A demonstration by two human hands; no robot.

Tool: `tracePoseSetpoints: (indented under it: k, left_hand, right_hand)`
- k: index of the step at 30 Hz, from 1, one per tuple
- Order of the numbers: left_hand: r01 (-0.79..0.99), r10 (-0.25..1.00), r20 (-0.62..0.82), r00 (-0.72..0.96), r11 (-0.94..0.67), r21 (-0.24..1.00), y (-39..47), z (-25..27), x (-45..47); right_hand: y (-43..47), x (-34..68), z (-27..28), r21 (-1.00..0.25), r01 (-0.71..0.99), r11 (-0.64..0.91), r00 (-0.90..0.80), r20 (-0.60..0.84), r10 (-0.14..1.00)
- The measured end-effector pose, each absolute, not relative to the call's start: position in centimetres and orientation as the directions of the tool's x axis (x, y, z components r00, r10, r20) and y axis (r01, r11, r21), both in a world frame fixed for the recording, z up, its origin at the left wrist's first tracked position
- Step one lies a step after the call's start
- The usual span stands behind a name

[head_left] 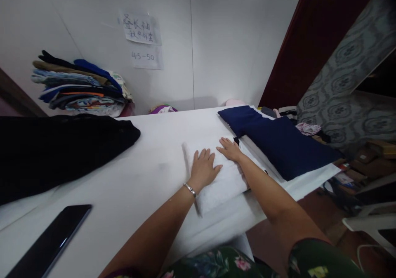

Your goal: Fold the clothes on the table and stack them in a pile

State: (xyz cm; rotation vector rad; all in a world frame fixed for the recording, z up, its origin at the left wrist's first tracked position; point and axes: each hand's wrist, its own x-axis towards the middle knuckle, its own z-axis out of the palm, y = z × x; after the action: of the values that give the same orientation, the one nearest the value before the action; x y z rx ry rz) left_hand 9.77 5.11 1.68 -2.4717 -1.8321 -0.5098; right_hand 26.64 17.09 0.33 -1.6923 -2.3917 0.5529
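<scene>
A folded white cloth bundle (221,191) lies on the white table in front of me; whether it is a garment I cannot tell. On its left part my left hand (204,168) rests flat, fingers spread and a silver bracelet at the wrist. My right hand (229,149) presses on the far right part with outstretched fingers, near a small black patch (236,141) at the bundle's edge. Just beyond the right forearm is a folded navy blue cloth (278,140), partly over the table's right edge.
A black garment (58,150) covers the table's left side, with a dark phone (51,243) closer to me. Behind them rises a stack of folded clothes (83,84). Handwritten paper sheets (142,28) hang on the wall. To the right stands a white plastic chair (371,222).
</scene>
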Motion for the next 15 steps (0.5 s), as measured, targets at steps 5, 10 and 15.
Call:
tracePoseSetpoints:
  k: [5,10,15]
  left_hand:
    - [0.858,0.930,0.364,0.046,-0.224,0.463,5.1,1.1,8.5]
    - [0.184,0.908,-0.116,-0.403,0.205,0.961,6.3,1.0,5.3]
    - [-0.101,0.906,-0.315,-0.282,0.298,0.949,7.3,1.8,4.8]
  right_hand:
    - [17.2,26.4,0.3,-0.361,0.892,0.270,-0.330,-0.116,0.937]
    - [17.4,26.5,0.3,-0.304,0.915,0.264,-0.316,-0.136,0.939]
    - [17.2,25.8,0.8,-0.261,0.929,0.264,-0.309,-0.152,0.939]
